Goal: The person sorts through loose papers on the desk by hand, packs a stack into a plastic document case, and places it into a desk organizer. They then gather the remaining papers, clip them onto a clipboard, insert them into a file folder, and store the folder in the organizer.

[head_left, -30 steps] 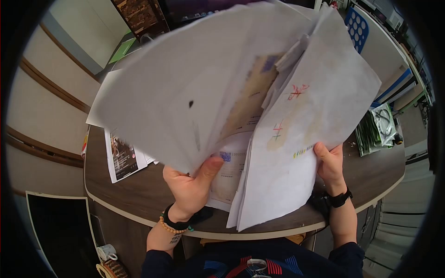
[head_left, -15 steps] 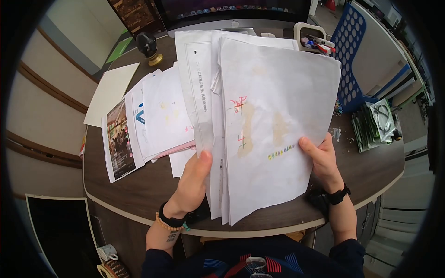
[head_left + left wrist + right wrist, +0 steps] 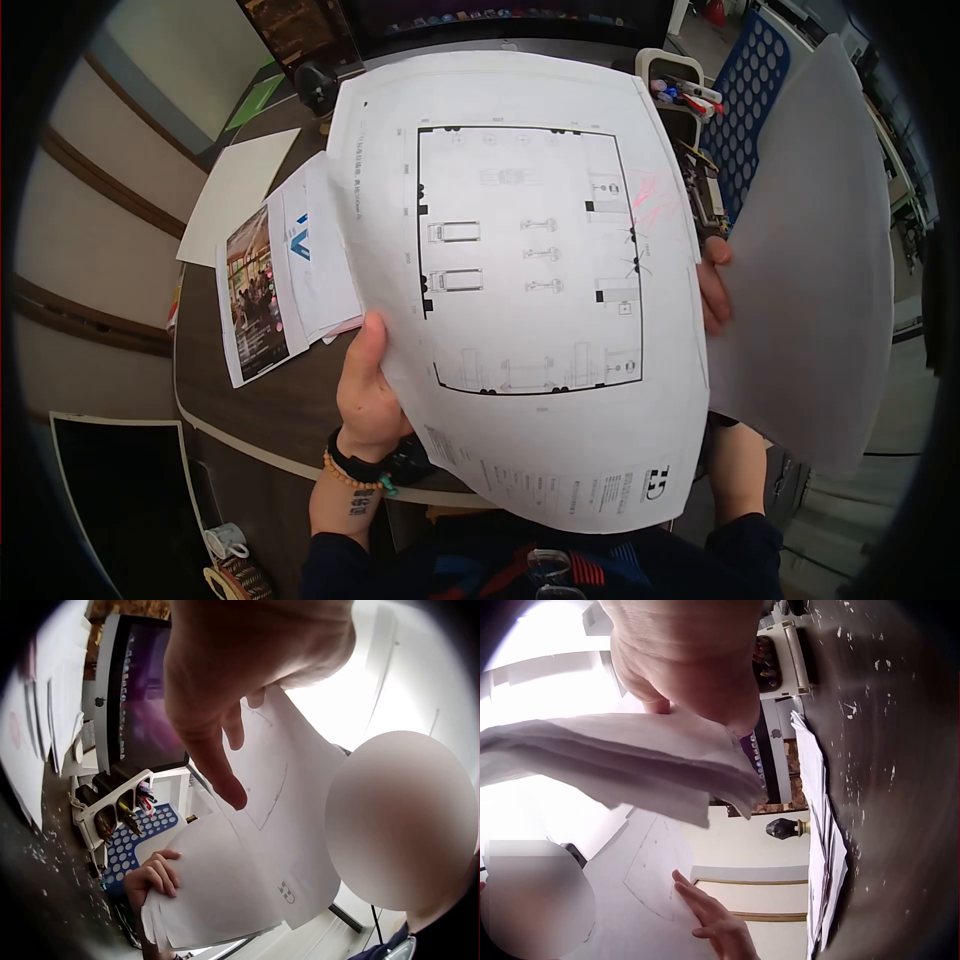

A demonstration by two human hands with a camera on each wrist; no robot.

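A large white sheet printed with a floor plan (image 3: 520,330) faces up in front of the person. The left hand (image 3: 368,400) holds its left edge, thumb on the printed face. Several other sheets (image 3: 815,300) are swung out to the right, standing nearly on edge. The right hand (image 3: 713,290) grips these, its fingers partly hidden between them and the plan. In the right wrist view, their layered edges (image 3: 630,761) hang from the right hand, while the left hand is at the plan's far side.
On the desk at the left lie more papers (image 3: 330,270), a photo print (image 3: 252,300) and a pale folder (image 3: 235,195). A monitor (image 3: 510,30) stands at the back. Behind the right hand are a pen holder (image 3: 665,62) and a blue perforated rack (image 3: 750,80).
Earlier the left-hand sheets were fanned, then brought together with the red-marked stack. Now the right hand has turned the upper sheets rightward, baring the floor plan held by the left hand.
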